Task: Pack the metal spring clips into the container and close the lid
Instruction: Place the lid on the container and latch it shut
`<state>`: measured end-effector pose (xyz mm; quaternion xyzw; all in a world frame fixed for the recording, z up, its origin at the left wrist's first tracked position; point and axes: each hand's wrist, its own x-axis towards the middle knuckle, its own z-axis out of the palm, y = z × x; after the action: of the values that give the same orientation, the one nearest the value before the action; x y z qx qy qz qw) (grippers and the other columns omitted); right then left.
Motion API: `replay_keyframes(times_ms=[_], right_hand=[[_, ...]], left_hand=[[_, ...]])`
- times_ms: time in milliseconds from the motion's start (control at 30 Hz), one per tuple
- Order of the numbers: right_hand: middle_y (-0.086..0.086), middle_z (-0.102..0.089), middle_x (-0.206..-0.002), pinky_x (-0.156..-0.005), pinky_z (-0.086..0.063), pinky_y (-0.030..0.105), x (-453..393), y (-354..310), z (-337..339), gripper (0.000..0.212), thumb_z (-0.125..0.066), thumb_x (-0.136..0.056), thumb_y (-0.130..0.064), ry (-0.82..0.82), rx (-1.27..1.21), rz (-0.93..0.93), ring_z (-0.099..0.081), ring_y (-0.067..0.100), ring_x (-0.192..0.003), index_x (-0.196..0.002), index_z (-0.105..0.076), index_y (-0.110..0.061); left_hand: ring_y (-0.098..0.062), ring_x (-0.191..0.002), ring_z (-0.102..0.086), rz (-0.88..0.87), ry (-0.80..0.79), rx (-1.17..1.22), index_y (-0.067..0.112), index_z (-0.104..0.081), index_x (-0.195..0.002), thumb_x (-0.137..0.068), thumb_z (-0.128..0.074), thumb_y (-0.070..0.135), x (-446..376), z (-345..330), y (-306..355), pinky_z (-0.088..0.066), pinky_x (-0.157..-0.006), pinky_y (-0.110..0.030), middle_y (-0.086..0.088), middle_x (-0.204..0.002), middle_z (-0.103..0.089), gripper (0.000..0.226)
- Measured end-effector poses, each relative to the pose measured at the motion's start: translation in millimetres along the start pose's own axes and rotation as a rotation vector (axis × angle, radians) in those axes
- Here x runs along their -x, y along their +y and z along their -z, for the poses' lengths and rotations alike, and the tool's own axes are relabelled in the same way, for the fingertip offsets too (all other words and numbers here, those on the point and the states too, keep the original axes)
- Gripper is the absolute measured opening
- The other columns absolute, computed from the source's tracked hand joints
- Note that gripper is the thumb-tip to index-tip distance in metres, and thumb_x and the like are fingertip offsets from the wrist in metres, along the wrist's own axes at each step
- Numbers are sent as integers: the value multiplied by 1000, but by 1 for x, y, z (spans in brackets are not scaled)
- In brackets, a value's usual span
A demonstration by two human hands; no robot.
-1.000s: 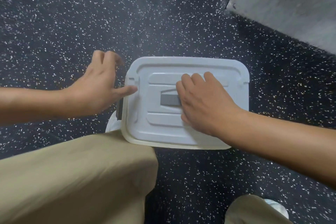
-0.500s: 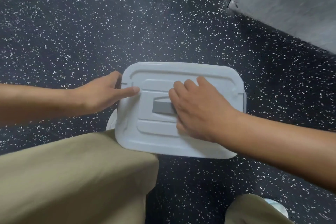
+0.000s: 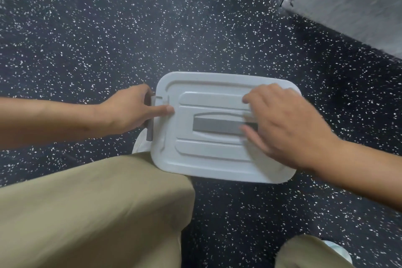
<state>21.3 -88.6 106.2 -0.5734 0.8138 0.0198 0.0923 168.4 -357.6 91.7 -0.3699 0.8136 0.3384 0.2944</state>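
The white plastic container (image 3: 217,159) is sitting on the dark speckled floor (image 3: 152,28), just ahead of the person's bent knee in khaki trousers (image 3: 91,209), and its white lid (image 3: 208,152) is lying flat over the top, covering the inside, so no spring clips are showing. The left hand (image 3: 128,109) is curling around the container's left end, with the thumb (image 3: 163,110) pressing down on the lid's edge and the other fingers wrapping over the grey side latch (image 3: 149,128). The right hand (image 3: 285,126) is resting open, palm down, on the right part of the lid, its spread fingers overlapping the end of the grey recessed handle (image 3: 219,126); it is gripping nothing. A grey slab-like surface (image 3: 352,2) is occupying the upper right corner, well apart from the container.
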Motion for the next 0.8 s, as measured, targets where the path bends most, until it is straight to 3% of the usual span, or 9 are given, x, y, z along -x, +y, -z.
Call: replay_keyframes(times_ms=[167, 233, 267, 367, 433, 600, 667, 733, 800], right_hand=[[9, -29, -156, -114, -29, 47, 34, 33, 2, 87, -59, -86, -59, -166, -368, -581, -30, 27, -141, -150, -24, -10], [6, -38, -154, -107, -37, 45, 42, 37, -4, 92, -62, -83, -60, -302, -623, -819, -46, 24, -130, -153, -20, -18], [4, -51, -144, -97, -46, 39, 44, 35, -7, 83, -61, -85, -59, -380, -745, -878, -58, 20, -113, -149, -30, -16], [-13, -78, -89, -56, -50, 14, 50, 34, -20, 23, -53, -96, -47, -433, -974, -825, -67, -3, -62, -98, -65, -27], [-23, -74, -66, -45, -45, 8, 50, 35, -21, 23, -52, -98, -42, -404, -1044, -759, -65, -9, -52, -85, -66, -28], [-18, -77, -77, -59, -56, 25, 49, 41, -24, 29, -53, -94, -51, -417, -1044, -748, -72, 1, -64, -90, -72, -29], [-12, -78, -74, -61, -59, 32, 51, 40, -26, 33, -53, -93, -55, -385, -985, -760, -73, 10, -66, -84, -72, -30], [-13, -75, -67, -59, -55, 29, 51, 36, -23, 34, -54, -92, -56, -361, -934, -769, -72, 12, -66, -77, -71, -31], [-16, -71, -61, -50, -46, 22, 51, 35, -19, 34, -56, -92, -56, -343, -880, -806, -67, 5, -60, -74, -69, -30]], left_hand=[[-22, -65, -73, 33, -7, 62, 12, -60, -96, -77, -76, 58, -3, 1, 5, -44, -51, -34, -6, -85, -74, 53], [-20, -62, -72, 32, -14, 70, 11, -59, -96, -78, -77, 56, -3, 0, 6, -40, -50, -31, -6, -87, -73, 52], [-20, -60, -71, 27, -12, 64, 10, -59, -95, -78, -77, 55, -3, 1, 8, -41, -50, -31, -6, -86, -73, 52], [-21, -60, -74, 9, 14, -21, 11, -58, -93, -76, -77, 58, -3, 2, 9, -53, -59, -36, -6, -80, -76, 54], [-19, -58, -76, 2, 39, -59, 10, -58, -92, -76, -78, 58, -3, 1, 10, -61, -70, -44, -5, -75, -78, 55], [-23, -68, -76, 16, 60, -146, 5, -65, -89, -77, -77, 57, 0, 7, 18, -59, -71, -41, -7, -73, -78, 54], [-35, -90, -66, -20, 121, -228, 2, -60, -104, -79, -73, 57, 3, 3, 22, -49, -74, -40, -15, -98, -70, 61], [-31, -112, -45, -190, 238, -279, 11, -43, -123, -82, -66, 60, 9, -5, 24, -39, -94, -45, -11, -123, -42, 68], [-28, -123, -35, -457, 321, -309, 18, -36, -131, -87, -58, 62, 15, -11, 29, -31, -107, -48, -7, -134, -31, 66]])
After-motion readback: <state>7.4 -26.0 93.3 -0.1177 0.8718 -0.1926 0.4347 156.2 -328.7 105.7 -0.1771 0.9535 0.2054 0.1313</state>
